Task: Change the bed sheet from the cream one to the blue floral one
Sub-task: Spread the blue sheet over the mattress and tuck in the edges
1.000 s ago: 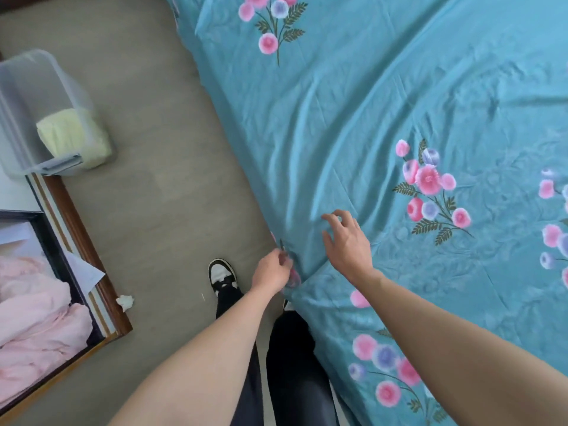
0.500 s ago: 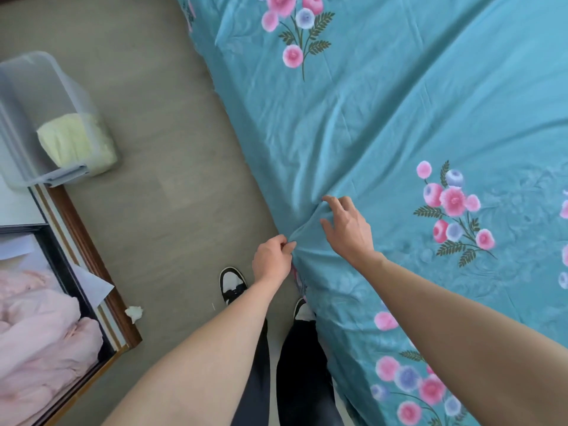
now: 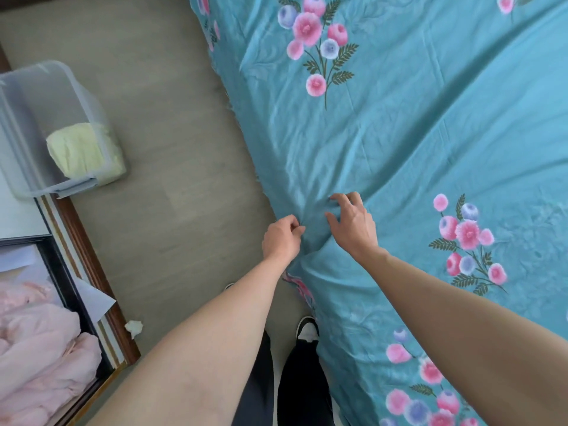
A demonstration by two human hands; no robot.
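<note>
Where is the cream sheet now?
Head view, left side: the cream sheet sits folded inside the clear plastic bin on the floor, away from the bed.

Bright, even daylight, soft shadows, no glare; wide-angle bending at edges, slight softness throughout.

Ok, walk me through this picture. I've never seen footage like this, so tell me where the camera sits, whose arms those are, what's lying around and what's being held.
The camera is worn on a person's head and looks down, so the two bare arms coming in from the bottom belong to the wearer; there is no machine. The left hand pinches a fold of the blue floral sheet at the bed's edge. The right hand rests beside it on the sheet, fingers spread and bent, gripping nothing clearly. The sheet covers the bed, with creases running out from the pinched spot. On the floor to the left stands a clear plastic bin holding a pale yellow folded cloth. Lower left is a dark box of pink fabric. The wearer's shoes show below.
</note>
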